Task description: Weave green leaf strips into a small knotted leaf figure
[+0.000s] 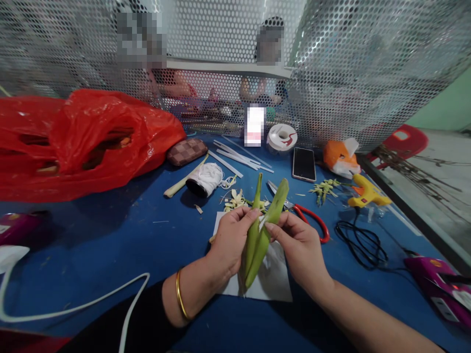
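Leaves (262, 230) in curled left hand (228, 243), right hand (300, 247)

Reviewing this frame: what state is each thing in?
green leaves, upright, pinched between both hands
left hand, grip shut on leaves
right hand, grip shut on leaves
scissors, lying flat, unheld
phone, face up, screen dark
glue gun, lying on its side
thread spool, on its side, end loose
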Motion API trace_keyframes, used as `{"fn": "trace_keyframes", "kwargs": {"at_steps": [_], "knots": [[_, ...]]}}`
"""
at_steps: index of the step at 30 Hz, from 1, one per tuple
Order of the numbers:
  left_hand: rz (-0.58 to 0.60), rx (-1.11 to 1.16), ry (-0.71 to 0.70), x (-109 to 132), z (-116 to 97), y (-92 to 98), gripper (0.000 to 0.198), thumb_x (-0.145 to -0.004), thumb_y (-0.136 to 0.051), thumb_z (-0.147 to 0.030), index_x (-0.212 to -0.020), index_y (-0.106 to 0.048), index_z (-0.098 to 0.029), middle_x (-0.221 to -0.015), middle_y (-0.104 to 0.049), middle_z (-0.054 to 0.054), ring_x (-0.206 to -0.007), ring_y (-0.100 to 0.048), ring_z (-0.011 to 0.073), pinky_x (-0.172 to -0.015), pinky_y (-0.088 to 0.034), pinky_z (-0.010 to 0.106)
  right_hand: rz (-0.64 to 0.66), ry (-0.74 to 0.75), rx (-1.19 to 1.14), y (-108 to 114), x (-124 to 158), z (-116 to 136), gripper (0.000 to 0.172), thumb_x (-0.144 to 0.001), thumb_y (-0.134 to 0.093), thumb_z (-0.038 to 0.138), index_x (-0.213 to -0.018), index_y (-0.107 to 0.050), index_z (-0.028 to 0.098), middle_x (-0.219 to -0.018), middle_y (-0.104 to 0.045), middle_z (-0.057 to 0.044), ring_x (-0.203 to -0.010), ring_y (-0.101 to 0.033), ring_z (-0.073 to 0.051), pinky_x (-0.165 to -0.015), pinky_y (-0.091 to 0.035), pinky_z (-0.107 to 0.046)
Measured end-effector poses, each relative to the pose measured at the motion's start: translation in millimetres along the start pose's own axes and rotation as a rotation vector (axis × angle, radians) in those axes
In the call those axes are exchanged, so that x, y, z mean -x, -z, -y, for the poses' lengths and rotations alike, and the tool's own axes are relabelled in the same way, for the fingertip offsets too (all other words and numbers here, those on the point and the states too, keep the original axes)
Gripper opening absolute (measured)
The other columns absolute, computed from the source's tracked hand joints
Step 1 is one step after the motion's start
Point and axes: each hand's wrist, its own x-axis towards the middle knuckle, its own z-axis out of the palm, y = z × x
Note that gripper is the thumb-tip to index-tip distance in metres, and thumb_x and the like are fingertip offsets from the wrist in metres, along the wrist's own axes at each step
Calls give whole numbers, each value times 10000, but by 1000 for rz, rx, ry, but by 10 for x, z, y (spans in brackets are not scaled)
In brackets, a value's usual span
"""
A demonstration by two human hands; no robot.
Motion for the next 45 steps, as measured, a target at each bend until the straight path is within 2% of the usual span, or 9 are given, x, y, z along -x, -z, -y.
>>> {"fn": "trace_keyframes", "kwargs": {"at_steps": [8,13,17,20,24,30,35,39,45], "knots": [[-1,33,-31,-2,3,-6,245,-678,-788,-318,-682,-607,-152,-570,-578,-34,-499,-512,77,-507,-448,203,-20,-17,-3,6,-17,15,198,-744,-734,312,-670,-602,185,-607,-562,32,-561,-512,-102,-543,-475,-227],[-17,37,-76,-26,-10,15,267,-655,-813,-324,-698,-607,-160,-602,-597,-30,-514,-527,86,-514,-452,211,167,-141,32,-14,-19,-5,255,-709,-756,374,-793,-593,197,-728,-617,2,-632,-577,-140,-575,-512,-267],[-84,20,-139,-51,-19,40,267,-673,-799,-331,-672,-587,-170,-558,-532,-54,-483,-460,69,-469,-390,192,338,-169,317,-37,61,-53,371,-609,-835,335,-809,-547,212,-701,-603,20,-600,-534,-137,-540,-446,-260],[-103,37,-193,-58,-22,38,241,-681,-787,-315,-689,-599,-164,-591,-542,-48,-515,-457,64,-481,-371,181,334,-99,489,-43,119,-87,239,-696,-759,308,-780,-557,212,-671,-605,18,-583,-523,-134,-537,-415,-263],[-112,47,-182,-41,-43,3,203,-681,-766,-288,-717,-610,-164,-609,-553,-49,-536,-476,70,-521,-403,191,328,-98,352,-48,116,-107,76,-755,-626,256,-747,-572,204,-641,-602,17,-552,-542,-125,-521,-426,-254],[-70,-259,-200,-41,-81,36,161,-647,-650,-120,-796,-698,-161,-740,-671,17,-687,-594,139,-620,-474,239,186,-106,141,-13,-6,-47,118,-743,-645,304,-749,-620,188,-684,-648,-3,-585,-589,-131,-557,-492,-258],[21,-405,-76,-58,-94,70,120,-631,-656,-129,-734,-718,-132,-727,-695,74,-661,-615,170,-581,-484,267,98,-42,148,16,-53,-62,146,-778,-644,339,-813,-638,197,-711,-647,-5,-600,-590,-137,-547,-490,-257],[-54,-317,-83,-72,-93,50,126,-629,-665,-148,-748,-698,-125,-720,-694,68,-635,-620,165,-572,-501,273,192,65,280,57,-78,-63,132,-829,-602,318,-898,-596,206,-795,-663,-27,-679,-632,-159,-616,-520,-283],[-184,-335,-257,-93,-103,58,180,-661,-720,-212,-823,-684,-142,-745,-687,35,-637,-603,136,-558,-492,242,242,259,756,131,-83,-20,196,-795,-568,225,-989,-549,202,-818,-669,-48,-674,-649,-189,-596,-501,-302]]}}
